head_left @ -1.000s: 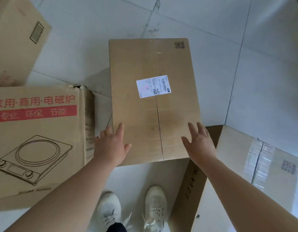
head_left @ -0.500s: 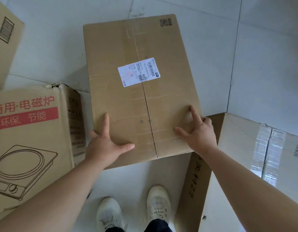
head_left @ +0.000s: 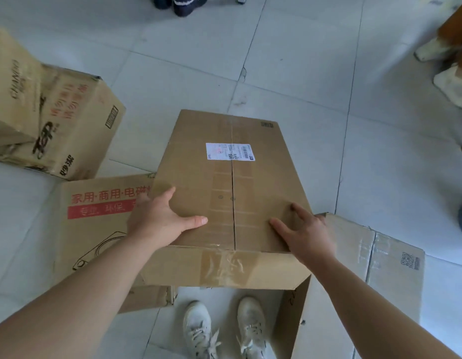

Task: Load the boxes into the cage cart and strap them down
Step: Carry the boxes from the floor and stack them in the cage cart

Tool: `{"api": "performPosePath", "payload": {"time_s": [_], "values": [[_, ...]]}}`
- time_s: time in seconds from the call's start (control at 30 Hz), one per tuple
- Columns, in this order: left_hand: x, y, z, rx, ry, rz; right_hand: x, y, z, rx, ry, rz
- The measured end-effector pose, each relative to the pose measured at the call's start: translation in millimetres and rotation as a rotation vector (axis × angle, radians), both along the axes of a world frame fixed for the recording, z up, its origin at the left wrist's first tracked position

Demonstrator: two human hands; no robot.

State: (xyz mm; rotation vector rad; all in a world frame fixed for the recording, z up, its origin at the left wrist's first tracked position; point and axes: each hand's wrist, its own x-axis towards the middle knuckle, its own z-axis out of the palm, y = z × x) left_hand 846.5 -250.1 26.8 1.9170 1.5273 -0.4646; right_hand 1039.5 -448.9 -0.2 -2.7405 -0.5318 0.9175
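A plain brown box [head_left: 224,177] with a white shipping label and a taped centre seam is raised off the floor in front of me, its near face showing above my shoes. My left hand [head_left: 157,221] grips its near left edge, thumb lying on the top. My right hand [head_left: 307,234] grips the near right edge, thumb and forefinger spread on top and the other fingers over the side. No cage cart or strap is in view.
An induction-cooker box [head_left: 95,229] lies on the floor at my left, a crumpled printed box [head_left: 56,125] behind it. A taped box [head_left: 380,268] sits at my right. Another person's dark shoes [head_left: 178,3] stand at the far edge; white-shod feet [head_left: 452,84] are at the right.
My hands went from hovering over the box to taking hold of its near corners, and the box has come up off the floor toward me. My view has tipped up across the floor.
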Motion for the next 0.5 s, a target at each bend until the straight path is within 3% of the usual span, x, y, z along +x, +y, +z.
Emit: {"api": "performPosePath", "payload": {"time_s": [0.23,0.5], "values": [[-69.3,-18.5,133.3,0.113,-0.06,0.193,-37.4,21.6,130.5,0.12,-0.059,0.137],[-160.3,-93.2,289.2,0.306,-0.214,0.565,-87.7,35.7,299.3,0.319,-0.174,0.486]]}}
